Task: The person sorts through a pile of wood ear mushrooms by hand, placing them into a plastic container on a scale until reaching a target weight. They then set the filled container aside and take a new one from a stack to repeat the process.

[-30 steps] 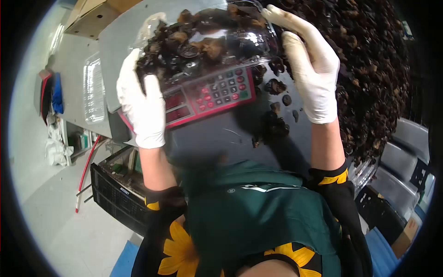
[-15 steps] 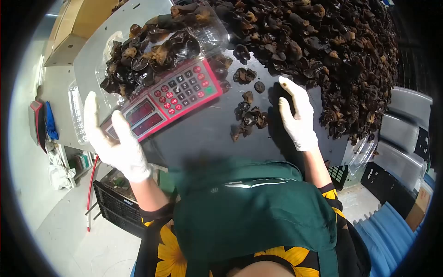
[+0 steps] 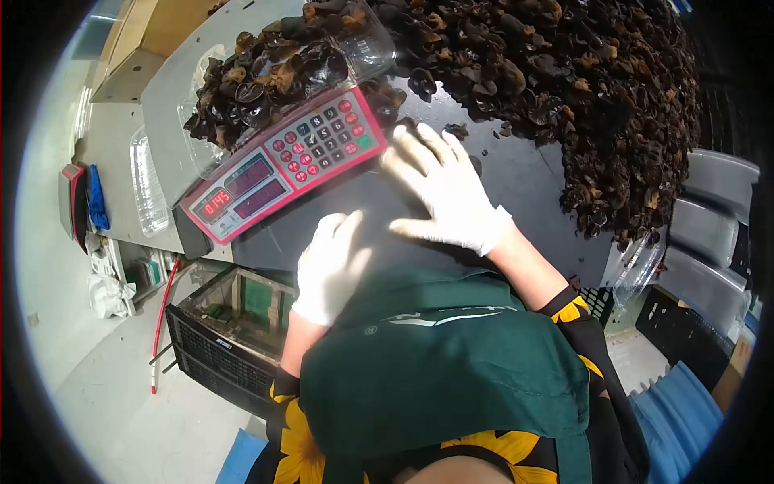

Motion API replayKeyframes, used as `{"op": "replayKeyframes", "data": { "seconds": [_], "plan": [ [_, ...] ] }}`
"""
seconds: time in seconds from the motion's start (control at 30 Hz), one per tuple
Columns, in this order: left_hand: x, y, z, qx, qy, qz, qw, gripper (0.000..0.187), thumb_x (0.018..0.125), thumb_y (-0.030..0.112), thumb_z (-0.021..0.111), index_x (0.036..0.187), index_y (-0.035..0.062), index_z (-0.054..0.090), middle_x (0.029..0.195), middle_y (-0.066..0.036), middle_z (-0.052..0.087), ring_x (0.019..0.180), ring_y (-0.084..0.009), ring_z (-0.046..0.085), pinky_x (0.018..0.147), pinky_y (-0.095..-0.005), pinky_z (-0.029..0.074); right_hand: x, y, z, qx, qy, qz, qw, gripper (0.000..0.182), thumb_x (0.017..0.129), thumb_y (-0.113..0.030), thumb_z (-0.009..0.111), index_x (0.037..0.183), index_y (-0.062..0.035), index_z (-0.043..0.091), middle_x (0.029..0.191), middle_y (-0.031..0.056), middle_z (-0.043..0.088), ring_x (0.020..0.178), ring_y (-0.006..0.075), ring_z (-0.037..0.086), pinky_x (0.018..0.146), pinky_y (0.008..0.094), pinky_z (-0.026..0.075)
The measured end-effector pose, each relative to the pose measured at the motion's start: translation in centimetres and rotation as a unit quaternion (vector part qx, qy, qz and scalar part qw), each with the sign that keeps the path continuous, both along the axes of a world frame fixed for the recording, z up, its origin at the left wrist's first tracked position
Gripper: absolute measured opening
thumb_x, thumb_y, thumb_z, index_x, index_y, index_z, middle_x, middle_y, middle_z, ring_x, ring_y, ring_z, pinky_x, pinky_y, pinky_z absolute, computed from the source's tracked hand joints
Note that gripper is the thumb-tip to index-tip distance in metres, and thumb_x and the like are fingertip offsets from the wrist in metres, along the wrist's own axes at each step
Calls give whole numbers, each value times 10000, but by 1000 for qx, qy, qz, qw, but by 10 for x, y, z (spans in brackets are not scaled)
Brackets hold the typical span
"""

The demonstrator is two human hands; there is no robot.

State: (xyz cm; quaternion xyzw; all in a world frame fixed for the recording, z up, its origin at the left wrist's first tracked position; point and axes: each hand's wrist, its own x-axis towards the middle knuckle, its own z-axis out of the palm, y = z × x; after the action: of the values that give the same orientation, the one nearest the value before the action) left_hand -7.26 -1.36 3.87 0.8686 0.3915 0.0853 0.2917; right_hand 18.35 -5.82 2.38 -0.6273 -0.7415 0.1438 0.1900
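Note:
My left hand [image 3: 326,270], in a white glove, is over the near edge of the dark table, a little blurred, its fingers apart and nothing seen in it. My right hand [image 3: 443,194], also gloved, spreads its fingers palm down at the right end of a red digital scale [image 3: 278,206]. Under and beyond its fingertips lie a few dark wood ear mushrooms [image 3: 457,131], partly hidden by the hand. On the scale sits a clear plastic box with wood ear mushrooms [image 3: 266,77] heaped in it. The red display reads 0.145.
A large pile of wood ear mushrooms [image 3: 556,89] covers the far and right side of the table. Clear plastic trays [image 3: 717,194] are stacked at the right. A black crate [image 3: 218,355] stands on the floor at left, near a red pole [image 3: 164,323].
My left hand has moved right, off the scale's left end. My right hand has swung left across the table to the scale, covering the small loose mushrooms. The display now shows its digits.

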Motion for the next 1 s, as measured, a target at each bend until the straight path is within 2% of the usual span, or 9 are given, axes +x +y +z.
{"op": "replayKeyframes", "data": {
  "seconds": [0.2, 0.27, 0.33, 0.37, 0.47, 0.57, 0.73, 0.8, 1.0],
  "plan": [
    [-3, 1, -7, 19, -28, -13, 999, 527, 800, 87, 798, 1309, 99, 659, 1180, -127, 641, 996, -332, 687, 830, -398, 578, -12, -43, -10, 107, -5, 77, 991, 406, 819, -320, 788, 1151, -124, 664, 1314, 75, 646, 1208, 266, 615, 996, 437, 498],
    [-4, 0, -5, 33, -30, -18, 999, 521, 794, 69, 794, 1298, 97, 666, 1173, -129, 645, 986, -331, 688, 828, -394, 578, -8, -58, -19, 134, 21, 58, 989, 300, 804, -274, 800, 1039, -132, 682, 1141, 35, 702, 1046, 246, 677, 890, 396, 533],
    [-7, -1, -4, 52, -35, -24, 998, 521, 786, 43, 788, 1292, 93, 672, 1170, -134, 649, 976, -328, 690, 826, -389, 578, 9, -62, -10, -16, 7, 56, 998, 213, 803, -234, 800, 945, -123, 686, 975, 22, 711, 897, 239, 694, 767, 376, 545],
    [-9, -1, -6, 45, -41, -21, 998, 521, 784, 24, 780, 1290, 89, 675, 1166, -136, 648, 974, -321, 689, 825, -382, 576, 13, -63, -4, 100, 60, -13, 993, 165, 791, -167, 803, 889, -110, 682, 900, 32, 704, 838, 249, 691, 712, 375, 547],
    [-18, -2, -15, 26, -64, -7, 998, 521, 783, -34, 754, 1287, 77, 679, 1157, -138, 644, 973, -294, 685, 825, -361, 570, 28, -59, -18, 216, 195, -173, 941, 256, 762, 46, 806, 936, -78, 665, 915, 79, 689, 878, 254, 683, 766, 352, 561],
    [-19, 0, -17, 17, -94, 15, 995, 518, 792, -83, 731, 1286, 65, 680, 1157, -134, 639, 979, -261, 676, 829, -340, 562, 45, -42, -19, 238, 153, -224, 933, 309, 758, 86, 808, 980, -54, 646, 1023, 105, 685, 956, 260, 676, 791, 344, 567],
    [-12, 7, -11, 34, -128, 43, 990, 499, 806, -106, 725, 1280, 43, 678, 1177, -128, 641, 989, -238, 672, 846, -313, 557, 40, 0, -8, 137, 3, -235, 962, 458, 879, -277, 762, 1306, -135, 677, 1279, 122, 638, 1096, 319, 603, 925, 419, 519],
    [-9, 10, -4, 23, -141, 50, 988, 469, 814, -96, 730, 1263, 35, 688, 1175, -132, 650, 993, -240, 673, 855, -302, 553, 39, 7, -14, 122, -118, -209, 963, 453, 883, -320, 754, 1293, -142, 682, 1269, 116, 638, 1072, 306, 595, 906, 425, 510],
    [2, 30, 21, 57, -208, 86, 973, 430, 802, -101, 750, 1213, 22, 715, 1178, -129, 680, 1012, -239, 678, 850, -328, 562, 46, 7, -23, 206, -27, -198, 958, 221, 792, -53, 829, 962, -122, 706, 958, 61, 687, 858, 269, 677, 716, 371, 571]
  ]
}}
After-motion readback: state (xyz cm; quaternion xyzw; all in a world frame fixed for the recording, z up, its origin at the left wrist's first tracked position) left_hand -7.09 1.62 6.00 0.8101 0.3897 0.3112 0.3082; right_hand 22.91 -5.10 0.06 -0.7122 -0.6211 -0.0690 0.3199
